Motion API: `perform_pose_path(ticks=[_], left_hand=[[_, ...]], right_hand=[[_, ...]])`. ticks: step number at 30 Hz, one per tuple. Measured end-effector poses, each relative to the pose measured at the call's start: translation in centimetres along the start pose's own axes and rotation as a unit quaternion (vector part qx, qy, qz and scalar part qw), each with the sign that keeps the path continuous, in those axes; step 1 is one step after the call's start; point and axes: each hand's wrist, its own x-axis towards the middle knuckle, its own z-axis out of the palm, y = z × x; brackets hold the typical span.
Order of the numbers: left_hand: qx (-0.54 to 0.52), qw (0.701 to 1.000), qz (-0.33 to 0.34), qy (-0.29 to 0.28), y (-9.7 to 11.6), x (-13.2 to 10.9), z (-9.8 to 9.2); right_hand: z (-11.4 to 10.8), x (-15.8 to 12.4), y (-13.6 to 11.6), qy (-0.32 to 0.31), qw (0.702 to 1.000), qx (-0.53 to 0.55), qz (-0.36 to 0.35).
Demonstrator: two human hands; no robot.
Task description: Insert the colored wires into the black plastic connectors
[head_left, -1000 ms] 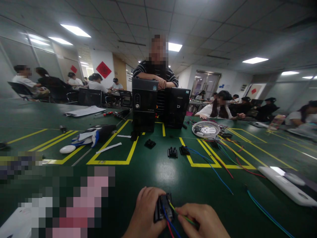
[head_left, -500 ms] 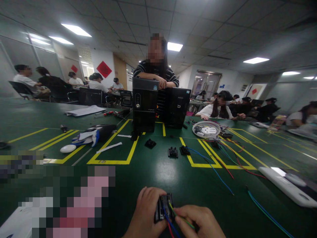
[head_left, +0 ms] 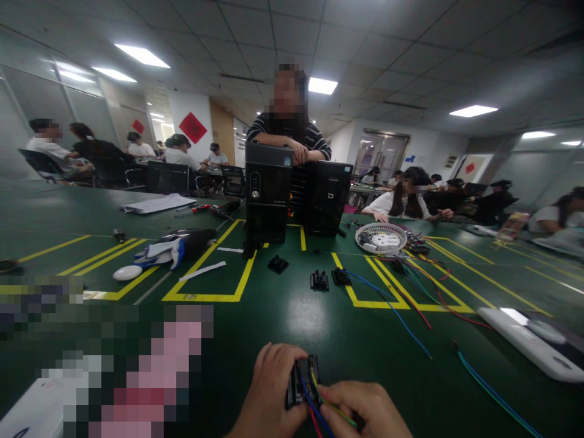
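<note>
Close to the table's near edge, my left hand (head_left: 272,389) is closed around a small black plastic socket housing (head_left: 298,380), its inner side facing up. Blue, red and yellow-green wires run into the housing and trail down past the lower edge of the view. My right hand (head_left: 365,407) pinches the yellow-green wire (head_left: 314,378) right beside the housing, the wire's upper end reaching inside it. My fingers hide part of the wires and the housing's lower right side.
Further up the green table (head_left: 255,328) lie black plastic parts (head_left: 320,280), loose blue wires (head_left: 392,301) and a white round grille (head_left: 381,237). Two black computer cases (head_left: 268,194) stand ahead, a person leaning on them. A white device (head_left: 524,344) is at right, gloves (head_left: 159,252) at left.
My right hand has shifted very slightly left toward the housing, still pinching the yellow-green wire. My left hand keeps its hold in nearly the same spot.
</note>
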Motion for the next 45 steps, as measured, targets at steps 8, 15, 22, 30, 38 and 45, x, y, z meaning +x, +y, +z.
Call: perform_pose_path(ticks=[8, 15, 22, 30, 38, 45], left_hand=[[0.008, 1.000, -0.006, -0.004, 0.2, 0.1, -0.2], [0.001, 1.000, -0.014, -0.004, 0.4, 0.1, -0.4], [-0.002, 1.000, -0.019, 0.002, 0.4, -0.1, -0.3], [0.000, 1.000, -0.003, 0.007, 0.1, 0.0, -0.2], [0.002, 1.000, -0.009, 0.015, 0.1, 0.1, -0.1], [0.004, 1.000, -0.006, 0.011, -0.1, 0.0, 0.0]], right_hand=[[-1.3, -0.1, -0.4, 0.022, 0.999, -0.022, 0.040], [-1.6, -0.1, -0.5, 0.032, 0.997, -0.017, 0.070], [-1.6, -0.1, -0.5, 0.032, 0.996, -0.023, 0.086], [-0.4, 0.0, -0.5, -0.002, 0.999, 0.017, 0.027], [-0.5, 0.0, -0.4, -0.035, 0.999, 0.006, 0.030], [-1.7, 0.0, -0.7, -0.031, 0.997, -0.049, 0.053]])
